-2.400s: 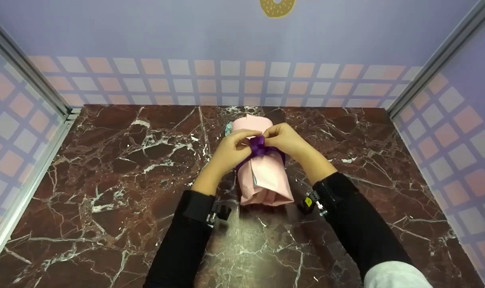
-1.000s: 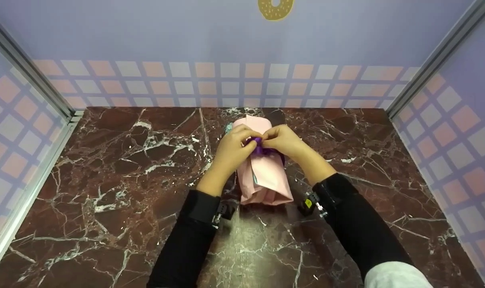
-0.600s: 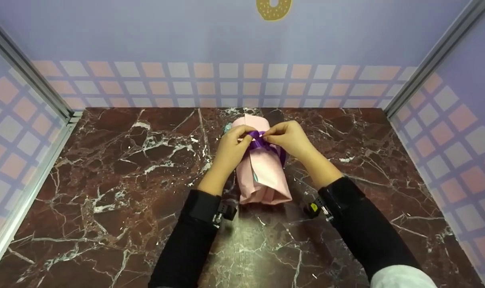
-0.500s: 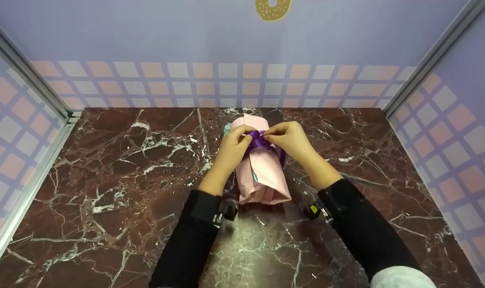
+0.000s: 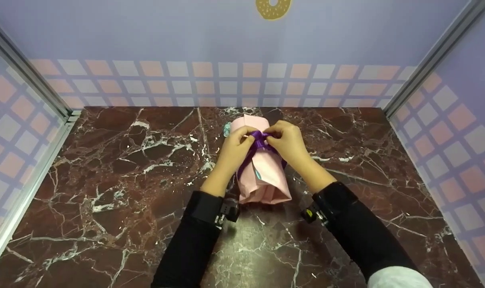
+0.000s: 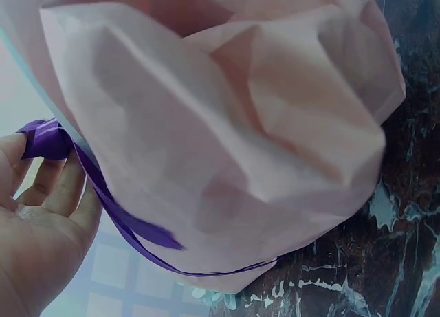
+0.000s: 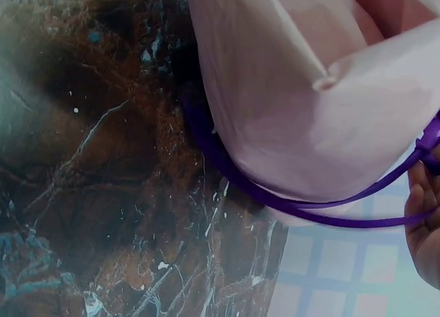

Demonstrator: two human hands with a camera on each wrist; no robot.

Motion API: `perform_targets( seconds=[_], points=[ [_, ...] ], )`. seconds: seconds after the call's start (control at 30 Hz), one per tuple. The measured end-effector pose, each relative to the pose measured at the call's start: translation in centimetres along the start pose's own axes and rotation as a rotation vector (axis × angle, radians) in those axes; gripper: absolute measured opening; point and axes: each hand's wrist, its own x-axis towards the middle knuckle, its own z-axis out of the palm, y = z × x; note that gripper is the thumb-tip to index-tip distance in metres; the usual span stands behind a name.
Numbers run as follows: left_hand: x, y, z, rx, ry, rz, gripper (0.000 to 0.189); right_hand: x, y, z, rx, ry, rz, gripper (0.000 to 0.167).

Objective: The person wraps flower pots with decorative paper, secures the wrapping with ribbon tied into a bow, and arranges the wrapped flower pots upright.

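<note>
A bundle wrapped in pink paper (image 5: 268,170) lies on the table, its folded, gathered end toward me. Purple ribbon (image 5: 260,143) runs around it, with a knot and loops on top. My left hand (image 5: 232,156) pinches a ribbon loop between thumb and fingers, also visible in the left wrist view at the ribbon (image 6: 51,139). From the other side, my right hand (image 5: 291,144) pinches ribbon close to the knot. In the right wrist view two ribbon strands (image 7: 227,167) pass under the paper toward the fingers, partly cut off by the frame edge. One ribbon tail hangs at the left.
A small pale teal cluster (image 5: 227,129), perhaps flowers, sits against the bundle's far left side. The dark red marble-patterned table (image 5: 126,180) is bounded by a back wall (image 5: 178,40) and two side walls with checked panels.
My fingers have shifted their hold on the ribbon, and its loops now spread left and right of the knot. A ribbon tail now shows along the bundle's left side. The bundle has barely moved.
</note>
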Motion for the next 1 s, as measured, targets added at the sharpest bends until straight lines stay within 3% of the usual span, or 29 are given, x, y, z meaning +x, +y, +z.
perform_targets(
  seconds=[0.07,0.23,0.53,0.73,1.0],
  points=[
    [-0.1,0.1,0.0,-0.012,-0.004,-0.018,0.017,0.0,0.0,0.1,0.001,0.020,0.006,0.013],
    [-0.2,0.2,0.0,-0.032,-0.013,-0.052,0.018,0.1,-0.1,0.1,0.094,0.021,0.078,0.017],
    [-0.3,0.2,-0.3,-0.001,0.010,-0.024,0.018,0.4,-0.4,-0.4,0.239,-0.048,0.124,0.018],
    [-0.3,0.1,-0.5,-0.019,0.030,-0.021,0.017,0.5,-0.6,-1.0,0.228,-0.059,0.119,0.012],
    [-0.5,0.1,-0.8,-0.035,0.060,-0.046,0.017,0.4,-0.6,-2.1,0.268,-0.148,0.157,0.015]
  ],
)
